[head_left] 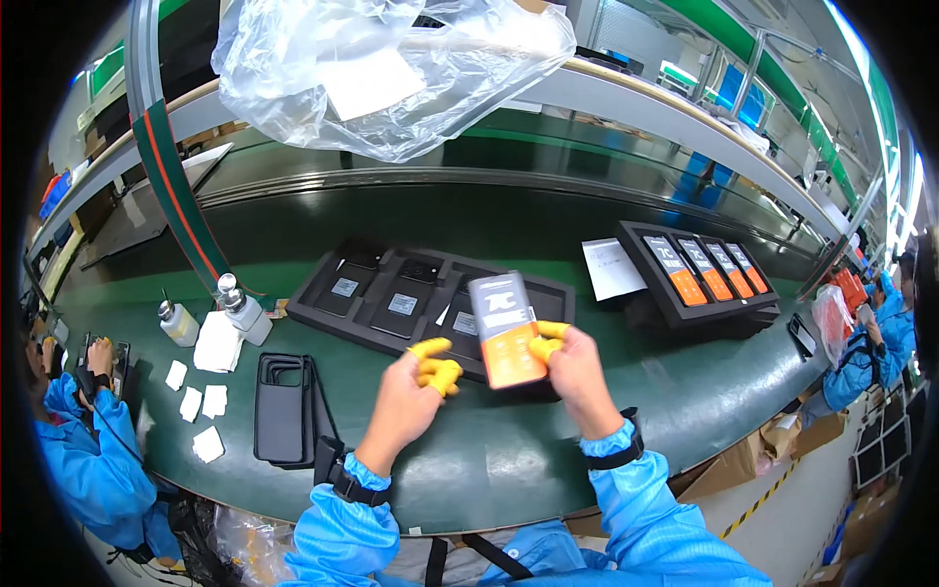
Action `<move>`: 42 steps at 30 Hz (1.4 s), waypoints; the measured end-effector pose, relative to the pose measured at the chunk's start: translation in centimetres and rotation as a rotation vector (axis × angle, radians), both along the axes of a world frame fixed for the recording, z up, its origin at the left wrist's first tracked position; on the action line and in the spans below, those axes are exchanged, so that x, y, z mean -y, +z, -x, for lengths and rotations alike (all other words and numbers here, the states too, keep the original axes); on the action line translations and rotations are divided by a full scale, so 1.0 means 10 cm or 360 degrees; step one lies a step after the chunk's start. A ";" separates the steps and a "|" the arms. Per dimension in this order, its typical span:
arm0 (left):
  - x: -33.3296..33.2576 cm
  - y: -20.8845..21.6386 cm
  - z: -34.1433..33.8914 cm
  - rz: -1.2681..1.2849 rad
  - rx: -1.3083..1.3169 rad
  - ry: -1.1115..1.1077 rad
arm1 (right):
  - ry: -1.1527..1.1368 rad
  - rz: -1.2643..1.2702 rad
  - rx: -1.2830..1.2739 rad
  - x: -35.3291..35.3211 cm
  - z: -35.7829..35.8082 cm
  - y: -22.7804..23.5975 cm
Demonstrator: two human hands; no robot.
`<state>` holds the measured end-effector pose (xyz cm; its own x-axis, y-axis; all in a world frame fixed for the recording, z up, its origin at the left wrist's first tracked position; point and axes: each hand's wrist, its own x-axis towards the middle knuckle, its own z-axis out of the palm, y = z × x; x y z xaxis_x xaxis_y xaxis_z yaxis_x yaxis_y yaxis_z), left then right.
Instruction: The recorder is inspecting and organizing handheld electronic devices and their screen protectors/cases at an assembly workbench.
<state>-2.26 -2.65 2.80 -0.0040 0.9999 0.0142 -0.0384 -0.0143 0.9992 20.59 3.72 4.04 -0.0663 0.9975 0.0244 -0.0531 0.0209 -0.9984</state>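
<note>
My right hand (577, 370) holds a smartphone (506, 333) upright by its right edge, thumb and fingers closed on it. A grey and orange printed sheet covers the phone's front. Just left of it is my left hand (411, 386), empty, its fingers loosely bent and apart. Both hands wear yellow finger cots and black wrist straps. Behind them lies a black foam tray (440, 269) with compartments. Dark phones (403, 301) with small white labels lie in it, back side up. The held phone hides part of the right compartments.
At right, a second black tray (665, 235) holds several orange-fronted phones, beside a white paper (613, 269). Black phone cases (281, 411), white wipes (207, 445) and two bottles (245, 310) stand left. Plastic film (391, 78) hangs from the shelf. Co-workers sit at both sides.
</note>
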 end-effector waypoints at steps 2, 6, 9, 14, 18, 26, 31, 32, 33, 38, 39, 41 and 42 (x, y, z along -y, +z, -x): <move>0.10 0.10 0.13 -0.0428 -0.0388 0.0477 | -0.0277 -0.0098 0.0214 -0.11 -0.24 0.02; 0.45 0.28 0.66 -0.0525 -0.0844 0.1188 | -0.0585 -0.0179 0.0602 -0.32 -0.66 -0.06; 0.78 0.24 1.27 -0.0294 -0.1559 0.1517 | -0.0458 -0.0154 0.0975 -0.30 -0.51 -0.16; 0.99 -0.08 1.80 0.0095 -0.1772 0.1354 | -0.0412 -0.0436 0.1992 -0.04 -0.14 0.14; 0.94 -0.09 1.84 0.0117 -0.1529 0.1296 | -0.0222 -0.0403 0.1963 -0.20 -0.15 0.26; 0.70 0.61 1.22 -0.0339 0.0394 0.1017 | 0.0165 -0.0078 0.2411 -0.60 1.07 0.42; 0.09 0.48 0.72 -0.0362 0.1248 0.0329 | 0.0371 -0.0036 0.2632 -0.78 1.16 0.37; -0.01 0.36 0.68 -0.0283 0.1358 0.0257 | 0.0418 0.0089 0.2607 -0.79 1.20 0.38; -0.05 0.23 0.67 -0.0198 0.1466 0.0189 | 0.0420 0.0072 0.2613 -0.77 1.25 0.43; 0.04 0.04 0.51 -0.0081 0.1701 -0.0030 | 0.0228 0.0092 0.2142 -0.75 1.03 0.61; 0.04 0.17 0.40 -0.0084 0.1771 -0.0100 | 0.0183 0.0063 0.2034 -0.85 0.85 0.57; 0.00 0.19 0.31 -0.0143 0.1795 -0.0124 | 0.0072 -0.0016 0.1908 -0.72 0.65 0.65; -0.01 0.22 0.25 -0.0206 0.1832 -0.0113 | 0.0052 0.0044 0.1746 -0.76 0.46 0.59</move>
<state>-4.75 -2.58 5.04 -0.0251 0.9897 0.1407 -0.9283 -0.0753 0.3641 16.00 11.29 9.99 -0.0648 0.9941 -0.0866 0.8642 0.0125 -0.5030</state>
